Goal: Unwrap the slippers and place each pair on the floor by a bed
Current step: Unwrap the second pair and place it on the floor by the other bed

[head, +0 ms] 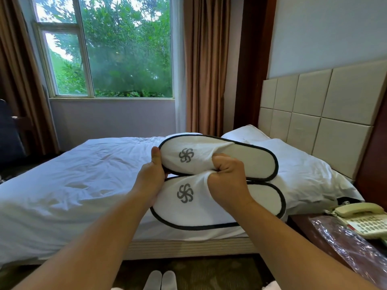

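I hold two white slippers with dark trim and a grey pinwheel logo in the air over the bed (62, 185). The upper slipper (247, 158) lies partly over the lower slipper (209, 212). My left hand (151, 174) grips the toe end of the upper slipper, thumb on top. My right hand (227, 176) is curled into the strap openings of both slippers and pinches the fabric. Another white pair (160, 280) lies on the floor beside the bed, at the bottom edge of the view.
A nightstand (301, 225) at the right carries a cream telephone (364, 218) and a crumpled clear plastic wrapper (351, 250). Pillows (303, 170) lie by the padded headboard (314, 114). A window and brown curtains stand behind the bed. A dark chair (8, 130) is at far left.
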{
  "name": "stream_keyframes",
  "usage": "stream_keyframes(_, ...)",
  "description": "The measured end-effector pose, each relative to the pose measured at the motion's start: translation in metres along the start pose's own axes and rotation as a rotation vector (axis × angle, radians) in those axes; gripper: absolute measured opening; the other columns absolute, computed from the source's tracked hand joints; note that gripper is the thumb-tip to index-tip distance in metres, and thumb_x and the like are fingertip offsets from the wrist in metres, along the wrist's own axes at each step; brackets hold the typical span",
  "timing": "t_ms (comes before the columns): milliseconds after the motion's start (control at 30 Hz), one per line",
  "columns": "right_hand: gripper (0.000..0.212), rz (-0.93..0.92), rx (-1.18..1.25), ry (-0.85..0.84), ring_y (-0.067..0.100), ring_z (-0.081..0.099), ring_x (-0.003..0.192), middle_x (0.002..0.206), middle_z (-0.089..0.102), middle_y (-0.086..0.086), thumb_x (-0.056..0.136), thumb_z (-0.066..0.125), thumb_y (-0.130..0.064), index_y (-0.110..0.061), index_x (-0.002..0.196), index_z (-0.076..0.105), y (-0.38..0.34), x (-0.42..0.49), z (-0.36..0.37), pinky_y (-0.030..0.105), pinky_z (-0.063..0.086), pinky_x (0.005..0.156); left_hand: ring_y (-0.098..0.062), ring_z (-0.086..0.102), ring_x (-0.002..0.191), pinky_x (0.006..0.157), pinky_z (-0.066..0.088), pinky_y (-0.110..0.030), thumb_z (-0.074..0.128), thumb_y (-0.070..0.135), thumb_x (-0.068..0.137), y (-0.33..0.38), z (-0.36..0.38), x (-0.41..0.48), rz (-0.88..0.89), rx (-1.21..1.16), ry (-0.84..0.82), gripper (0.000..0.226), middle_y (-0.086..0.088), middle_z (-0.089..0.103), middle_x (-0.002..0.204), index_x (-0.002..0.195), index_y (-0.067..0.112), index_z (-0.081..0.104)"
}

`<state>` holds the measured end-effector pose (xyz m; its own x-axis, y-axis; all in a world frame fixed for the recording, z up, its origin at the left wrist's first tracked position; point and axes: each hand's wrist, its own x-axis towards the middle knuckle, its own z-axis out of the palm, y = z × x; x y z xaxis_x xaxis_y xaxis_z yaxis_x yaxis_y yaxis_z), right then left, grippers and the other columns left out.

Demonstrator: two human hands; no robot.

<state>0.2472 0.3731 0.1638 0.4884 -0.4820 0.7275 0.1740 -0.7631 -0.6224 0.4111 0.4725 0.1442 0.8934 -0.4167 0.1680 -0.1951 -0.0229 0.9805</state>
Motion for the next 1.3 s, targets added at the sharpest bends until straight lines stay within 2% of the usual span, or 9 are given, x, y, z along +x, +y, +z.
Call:
stream_keyframes(167,0.014,-0.108,-0.016,-0.020,0.030,0.033,0.052,0.054,0.036,0.018,0.054,0.045,0.003,-0.001,0.048,0.033,-0.008,-0.007,0.008,0.027,0.028,0.060,-0.026,0.070,0.076,0.074,0.055,-0.040,0.019,0.077,0.088,-0.005,-0.008,-0.003,-0.039,-0.004,-0.023,0.084,-0.008,0.075,0.073,0.082,0.016,0.076)
stream_keyframes(267,0.018,-0.096,-0.020,-0.084,0.025,0.030,0.053,0.058,0.034,0.015,0.056,0.047,0.006,-0.002,0.050,0.032,-0.006,-0.003,0.009,0.025,0.027,0.056,-0.022,0.061,0.059,0.064,0.051,-0.036,0.018,0.078,0.087,-0.006,-0.016,-0.004,-0.020,0.011,0.025,0.085,-0.003,0.065,0.056,0.068,0.010,0.066)
stream_keyframes(367,0.029,-0.129,-0.097,-0.194,0.004,0.030,0.056,0.064,0.035,-0.006,0.061,0.050,0.005,-0.012,0.052,0.029,-0.006,0.005,0.007,0.020,0.027,0.052,-0.020,0.050,0.050,0.056,0.041,-0.031,0.017,0.077,0.088,-0.006,-0.027,-0.008,-0.006,0.038,0.102,0.079,0.002,0.053,0.047,0.057,0.014,0.053)
stream_keyframes(500,0.031,-0.259,-0.254,-0.256,0.010,0.055,0.069,0.082,0.057,-0.009,0.071,0.060,0.002,-0.025,0.056,0.057,-0.011,0.011,0.003,0.008,0.040,0.060,-0.027,0.065,0.067,0.063,0.052,-0.038,0.023,0.073,0.091,0.003,-0.047,-0.009,0.005,-0.008,0.139,0.078,-0.007,0.067,0.078,0.079,0.007,0.065)
stream_keyframes(633,0.020,-0.276,-0.299,-0.232,0.022,0.064,0.076,0.089,0.067,0.003,0.073,0.053,0.000,-0.002,0.068,0.072,-0.017,0.014,0.001,0.027,0.056,0.068,-0.022,0.069,0.078,0.060,0.052,-0.034,0.034,0.061,0.096,0.020,-0.064,-0.014,-0.010,-0.022,0.021,0.052,-0.003,0.068,0.096,0.102,0.020,0.064)
stream_keyframes(767,0.024,-0.259,-0.371,-0.208,0.023,0.065,0.091,0.100,0.070,0.006,0.079,0.063,0.008,-0.004,0.093,0.078,-0.024,0.015,0.003,0.034,0.057,0.080,-0.021,0.068,0.092,0.074,0.056,-0.038,0.042,0.053,0.096,0.038,-0.077,-0.023,-0.039,-0.013,-0.083,0.039,-0.003,0.067,0.108,0.111,0.022,0.061)
stream_keyframes(1000,0.020,-0.223,-0.400,-0.155,0.027,0.064,0.091,0.097,0.068,0.001,0.078,0.064,0.001,-0.007,0.092,0.076,-0.050,0.019,0.005,0.035,0.057,0.082,-0.019,0.059,0.102,0.092,0.046,-0.044,0.045,0.053,0.096,0.066,-0.091,-0.045,-0.010,-0.066,-0.100,0.045,0.000,0.057,0.122,0.132,0.025,0.048)
stream_keyframes(1167,0.020,-0.271,-0.418,-0.133,0.027,0.062,0.088,0.095,0.068,0.002,0.078,0.066,-0.002,-0.010,0.091,0.077,-0.065,0.025,0.008,0.039,0.057,0.081,-0.026,0.044,0.129,0.102,0.034,-0.049,0.043,0.062,0.093,0.082,-0.093,-0.053,-0.022,-0.195,-0.126,0.061,-0.003,0.040,0.147,0.145,0.031,0.036)
stream_keyframes(1300,0.023,-0.321,-0.381,-0.093,0.026,0.064,0.087,0.096,0.071,0.003,0.078,0.068,-0.003,-0.010,0.097,0.078,-0.069,0.035,0.018,0.041,0.057,0.080,-0.024,0.039,0.134,0.092,0.034,-0.042,0.038,0.068,0.091,0.086,-0.091,-0.045,-0.014,-0.257,-0.118,0.064,-0.005,0.037,0.150,0.145,0.034,0.035)
